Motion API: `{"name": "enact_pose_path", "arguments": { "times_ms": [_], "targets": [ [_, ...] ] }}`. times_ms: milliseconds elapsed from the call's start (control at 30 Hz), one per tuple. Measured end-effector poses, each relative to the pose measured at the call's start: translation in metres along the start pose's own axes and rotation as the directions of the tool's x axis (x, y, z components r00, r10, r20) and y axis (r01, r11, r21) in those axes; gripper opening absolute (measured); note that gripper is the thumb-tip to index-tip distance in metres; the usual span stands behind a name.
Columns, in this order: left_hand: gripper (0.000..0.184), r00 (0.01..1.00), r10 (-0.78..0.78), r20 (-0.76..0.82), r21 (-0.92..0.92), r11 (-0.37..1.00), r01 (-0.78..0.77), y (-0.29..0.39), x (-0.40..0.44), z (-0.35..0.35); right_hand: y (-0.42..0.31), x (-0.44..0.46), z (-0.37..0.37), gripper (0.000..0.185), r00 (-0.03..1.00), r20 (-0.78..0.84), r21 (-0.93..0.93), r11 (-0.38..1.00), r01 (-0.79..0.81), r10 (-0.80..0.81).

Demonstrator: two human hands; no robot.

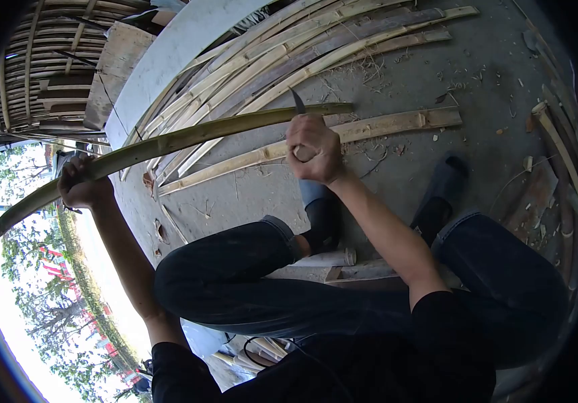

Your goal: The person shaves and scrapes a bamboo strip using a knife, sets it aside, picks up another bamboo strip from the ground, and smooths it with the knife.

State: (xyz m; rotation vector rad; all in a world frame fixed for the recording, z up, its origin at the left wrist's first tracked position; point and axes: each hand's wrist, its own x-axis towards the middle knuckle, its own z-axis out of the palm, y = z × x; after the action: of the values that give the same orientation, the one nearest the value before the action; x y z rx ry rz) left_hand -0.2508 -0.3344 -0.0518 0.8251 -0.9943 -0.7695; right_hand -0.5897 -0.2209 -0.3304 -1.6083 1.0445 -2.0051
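Green strip (201, 132) up above the floor (249, 195), left hand (82, 185) curled closed round it, right hand (312, 149) clenched on the knife (298, 101), blade by one end, and with the visible skin looking largely uncut, plenty seems left.

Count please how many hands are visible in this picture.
2. The left hand grips the green bamboo strip at the picture's left; the right hand holds the knife near the strip's right end. No other hand shows.
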Motion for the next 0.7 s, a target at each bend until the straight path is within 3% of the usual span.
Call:
{"name": "enact_pose_path", "arguments": {
  "times_ms": [100,167,300,400,467,533,633,700],
  "targets": [
    [0.024,1.000,0.026,-0.009,0.041,0.999,-0.025,0.000,-0.004,0.006,-0.053,0.006,0.026,0.020,0.986,0.120,0.216,0.973,0.087,-0.115],
    [0.024,0.999,0.036,0.003,0.064,0.997,-0.036,-0.001,-0.003,0.003,-0.043,0.003,0.025,0.020,0.987,0.118,0.224,0.971,0.081,-0.110],
    [0.024,0.998,0.042,0.041,0.044,0.998,-0.044,0.000,-0.001,-0.011,0.049,-0.026,-0.014,0.016,0.998,0.005,-0.154,0.986,-0.059,0.060],
    [0.024,0.995,0.040,0.089,0.014,0.999,-0.041,0.001,-0.004,-0.004,0.077,-0.036,-0.041,0.015,0.993,0.003,-0.313,0.943,-0.108,0.115],
    [0.024,0.995,0.018,0.103,0.004,1.000,-0.018,0.001,-0.003,0.002,0.051,-0.031,-0.041,0.015,0.990,-0.038,-0.205,0.969,-0.139,0.134],
    [0.025,0.992,-0.045,0.121,-0.048,0.998,0.051,0.004,0.000,0.000,0.010,-0.011,-0.014,0.016,0.999,-0.021,-0.081,0.996,-0.027,0.025],
    [0.025,0.992,-0.023,0.127,0.012,1.000,0.022,0.004,0.002,-0.001,-0.052,0.008,0.022,0.018,0.984,0.130,0.202,0.974,0.097,-0.125],
    [0.025,0.997,0.002,0.080,0.046,0.999,-0.006,0.002,-0.001,0.002,-0.053,0.003,0.033,0.019,0.975,0.143,0.245,0.961,0.130,-0.168]
  ]
}}
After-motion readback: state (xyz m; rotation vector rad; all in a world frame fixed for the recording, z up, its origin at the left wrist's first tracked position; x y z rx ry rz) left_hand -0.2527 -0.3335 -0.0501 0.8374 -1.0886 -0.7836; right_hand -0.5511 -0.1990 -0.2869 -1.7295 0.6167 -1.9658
